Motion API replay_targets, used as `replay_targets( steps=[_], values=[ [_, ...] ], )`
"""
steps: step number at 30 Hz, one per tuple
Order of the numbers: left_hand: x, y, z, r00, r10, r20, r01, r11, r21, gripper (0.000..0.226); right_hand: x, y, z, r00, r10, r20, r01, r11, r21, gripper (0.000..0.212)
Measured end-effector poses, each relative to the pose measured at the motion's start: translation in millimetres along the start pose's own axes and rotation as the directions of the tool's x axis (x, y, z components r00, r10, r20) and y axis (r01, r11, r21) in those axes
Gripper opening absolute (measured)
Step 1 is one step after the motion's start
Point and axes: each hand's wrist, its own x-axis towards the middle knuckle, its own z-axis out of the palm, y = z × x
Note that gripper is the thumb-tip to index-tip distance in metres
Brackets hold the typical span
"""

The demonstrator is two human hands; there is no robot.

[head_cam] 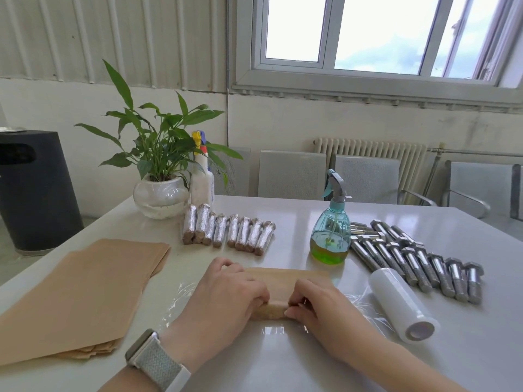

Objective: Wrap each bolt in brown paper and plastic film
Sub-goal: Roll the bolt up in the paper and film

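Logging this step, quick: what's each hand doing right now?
Left hand: fingers curled over the brown paper roll, holding it.
Right hand: fingers curled on the same roll, holding it.

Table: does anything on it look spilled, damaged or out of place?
Nothing stands out. Wrapped bolts and bare bolts lie in rows, the paper stack is tidy, the spray bottle is upright; both hands roll brown paper.

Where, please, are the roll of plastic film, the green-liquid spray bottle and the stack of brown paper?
roll of plastic film (396, 299), head view, on its white side.
spray bottle (330, 230), head view, on its teal body.
stack of brown paper (82, 292), head view, on the top sheet.
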Motion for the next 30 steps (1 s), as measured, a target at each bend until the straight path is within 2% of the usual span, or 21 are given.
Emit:
replay_targets(
  steps=[4,8,14,18,20,24,27,30],
  values=[
    [3.0,-1.3,-4.1,0.995,-0.035,0.090,0.037,0.999,-0.021,0.004,0.5,1.9,2.6,0.999,-0.035,0.027,0.037,0.998,-0.054,0.016],
    [3.5,-8.4,3.4,0.986,-0.098,0.135,0.114,0.987,-0.114,0.008,4.7,0.3,-0.5,0.992,-0.043,0.123,0.060,0.988,-0.142,0.026],
    [5.6,-17.1,6.6,0.972,-0.121,0.201,0.162,0.966,-0.201,0.010,14.4,-6.9,-8.7,0.965,0.035,0.258,0.050,0.948,-0.316,0.031],
    [5.7,-13.8,3.1,0.962,-0.150,0.227,0.201,0.954,-0.220,0.008,20.5,-11.9,-18.5,0.937,0.148,0.318,0.057,0.831,-0.554,0.051],
    [5.9,-13.3,1.7,0.958,-0.163,0.234,0.219,0.947,-0.236,0.008,34.0,-12.6,-30.2,0.936,0.179,0.303,0.061,0.764,-0.642,0.063],
    [7.1,-14.6,1.2,0.950,-0.184,0.251,0.248,0.935,-0.255,0.010,76.5,2.4,-49.9,0.958,0.206,0.198,-0.086,0.869,-0.487,0.055],
    [5.8,-13.8,1.2,0.945,-0.197,0.261,0.266,0.928,-0.260,0.010,93.9,14.6,-40.2,0.872,0.346,0.345,-0.260,0.927,-0.271,0.052],
    [5.1,-14.7,2.7,0.949,-0.200,0.243,0.261,0.931,-0.255,0.010,99.6,19.3,-29.3,0.811,0.409,0.418,-0.336,0.911,-0.239,0.066]
  ],
)
